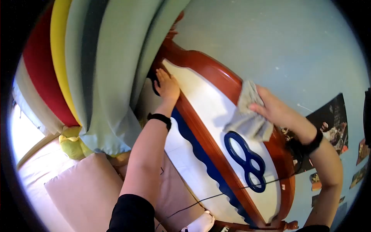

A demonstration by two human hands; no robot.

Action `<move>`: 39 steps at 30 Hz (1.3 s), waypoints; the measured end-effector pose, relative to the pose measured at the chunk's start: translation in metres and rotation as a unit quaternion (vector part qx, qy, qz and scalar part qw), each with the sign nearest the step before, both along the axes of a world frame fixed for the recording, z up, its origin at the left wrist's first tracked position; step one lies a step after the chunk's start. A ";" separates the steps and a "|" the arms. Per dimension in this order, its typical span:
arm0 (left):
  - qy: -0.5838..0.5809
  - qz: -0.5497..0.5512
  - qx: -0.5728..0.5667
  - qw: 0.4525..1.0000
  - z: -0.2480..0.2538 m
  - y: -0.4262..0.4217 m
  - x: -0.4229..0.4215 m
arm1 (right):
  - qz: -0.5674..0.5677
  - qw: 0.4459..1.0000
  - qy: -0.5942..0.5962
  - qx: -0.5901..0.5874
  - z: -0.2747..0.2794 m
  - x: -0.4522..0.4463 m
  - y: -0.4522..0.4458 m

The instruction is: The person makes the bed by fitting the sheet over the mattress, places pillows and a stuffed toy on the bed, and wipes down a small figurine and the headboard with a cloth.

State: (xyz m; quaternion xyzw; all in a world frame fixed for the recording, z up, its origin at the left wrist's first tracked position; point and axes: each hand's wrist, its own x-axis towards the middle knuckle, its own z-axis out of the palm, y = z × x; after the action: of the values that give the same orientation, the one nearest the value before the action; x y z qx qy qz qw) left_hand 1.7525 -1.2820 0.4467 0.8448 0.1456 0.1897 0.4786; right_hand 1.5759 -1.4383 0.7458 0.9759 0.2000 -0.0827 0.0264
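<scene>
My left hand (167, 86) lies with fingers stretched out on the brown wooden rail of a bed headboard (199, 127), near its upper left end. In my right hand (272, 106) a grey cloth (249, 112) is bunched, held at the headboard's curved brown top edge. The cloth hangs partly over the white panel. Just below it, a dark blue looped ornament (246, 162) is fixed to that panel. A wavy dark blue trim (205, 156) runs beneath the rail.
A striped curtain (116, 69) hangs at the left. Below it are a pink cushion (85, 189) and a yellow-green bundle (72, 145). A thin black cable (216, 195) crosses the headboard. Dark posters (328, 127) and small pictures are on the blue wall (286, 46). A foot (203, 222) shows below.
</scene>
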 end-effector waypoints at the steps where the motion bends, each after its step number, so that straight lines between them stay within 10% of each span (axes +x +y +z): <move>1: 0.005 -0.002 -0.023 1.000 0.005 0.001 -0.004 | -0.027 0.999 -0.007 -0.024 0.005 -0.024 -0.012; 16: 0.002 -0.018 -0.069 0.997 0.002 0.004 -0.002 | -0.297 0.947 -0.015 0.117 -0.001 -0.282 -0.131; 22: 0.004 -0.017 -0.088 0.996 0.012 0.004 -0.009 | -0.087 0.995 -0.045 -0.020 0.011 -0.169 -0.080; 39: -0.038 0.002 -0.100 0.994 0.002 -0.005 -0.006 | 0.012 0.992 0.020 -0.128 -0.053 0.184 0.098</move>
State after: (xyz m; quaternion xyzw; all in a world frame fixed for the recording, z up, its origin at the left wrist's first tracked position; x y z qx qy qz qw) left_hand 1.7465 -1.2874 0.4487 0.7848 0.1470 0.2071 0.5653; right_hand 1.7601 -1.3402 0.6931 0.9603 0.2002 -0.1263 0.1478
